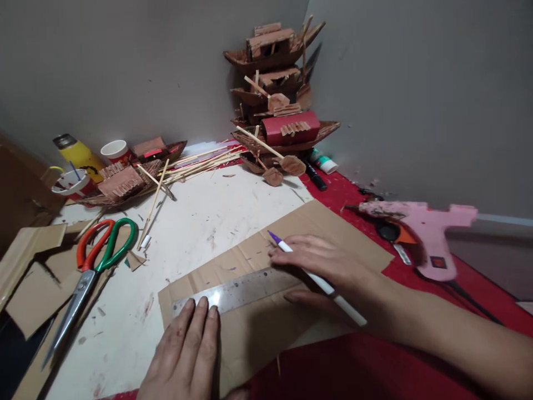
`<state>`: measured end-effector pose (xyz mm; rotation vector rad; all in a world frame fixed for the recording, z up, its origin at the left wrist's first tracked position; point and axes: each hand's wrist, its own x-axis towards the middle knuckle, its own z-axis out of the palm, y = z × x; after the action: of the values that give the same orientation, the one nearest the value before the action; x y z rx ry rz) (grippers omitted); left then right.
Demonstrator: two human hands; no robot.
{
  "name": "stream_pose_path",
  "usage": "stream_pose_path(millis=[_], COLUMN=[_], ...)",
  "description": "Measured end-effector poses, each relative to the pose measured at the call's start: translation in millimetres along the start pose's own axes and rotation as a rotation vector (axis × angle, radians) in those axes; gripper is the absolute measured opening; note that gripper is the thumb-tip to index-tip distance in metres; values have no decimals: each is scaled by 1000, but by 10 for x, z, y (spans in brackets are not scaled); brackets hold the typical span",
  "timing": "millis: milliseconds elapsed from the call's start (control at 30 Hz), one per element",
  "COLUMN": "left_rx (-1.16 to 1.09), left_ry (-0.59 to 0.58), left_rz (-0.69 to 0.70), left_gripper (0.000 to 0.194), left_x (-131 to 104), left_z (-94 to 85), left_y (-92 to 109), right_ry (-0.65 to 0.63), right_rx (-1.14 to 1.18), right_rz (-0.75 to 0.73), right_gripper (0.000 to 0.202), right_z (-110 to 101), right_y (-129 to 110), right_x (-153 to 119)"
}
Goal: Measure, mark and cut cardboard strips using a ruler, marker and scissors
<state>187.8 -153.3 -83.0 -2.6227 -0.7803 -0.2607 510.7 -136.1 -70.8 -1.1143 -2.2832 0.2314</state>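
A flat sheet of brown cardboard [241, 344] lies before me with a clear ruler [245, 287] across it. My left hand [187, 350] presses stretched-out fingers on the ruler's left end; its thumb is mostly hidden. Over the ruler's right end is my right hand [328, 266], palm down, with a white felt-tip pen [320, 282] held between its fingers. The pen's purple tip points to the far left, off the cardboard's surface as far as I can see. Short purple marks show on the cardboard beyond the ruler.
Orange-and-green-handled scissors [89, 272] lie at left by cardboard scraps [37, 294]. Model boats [287, 130] are stacked at the back, near thin sticks [204, 164]. A pink glue gun [433, 239] rests at right on red cloth. Cups and a yellow bottle [81, 158] stand back left.
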Motion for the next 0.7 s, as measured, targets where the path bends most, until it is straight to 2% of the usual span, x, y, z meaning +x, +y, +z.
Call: stream_pose_path(millis=[100,233,333,467,700], left_rx=[31,53,50,51,43], left_ry=[-21,-24,3,13,4], left_rz=[-2,-80,-118,-161,-181], left_gripper=[63,48,56,74,70], left_x=[-39,-38,-7,20,-9], left_z=[25,15,-8,-46,-70], left_y=[48,141,198,234,243], right_ry=[-40,-59,-107,-109,-70], right_rx=[-31,-159,-206,-229,-219], right_rz=[14,110,162,154,148], right_gripper=[45,56,60,55,48], right_z=[-18,-20,-18,-16,-16], right_y=[35,123,179,148,36], right_x=[7,118,206,241,146])
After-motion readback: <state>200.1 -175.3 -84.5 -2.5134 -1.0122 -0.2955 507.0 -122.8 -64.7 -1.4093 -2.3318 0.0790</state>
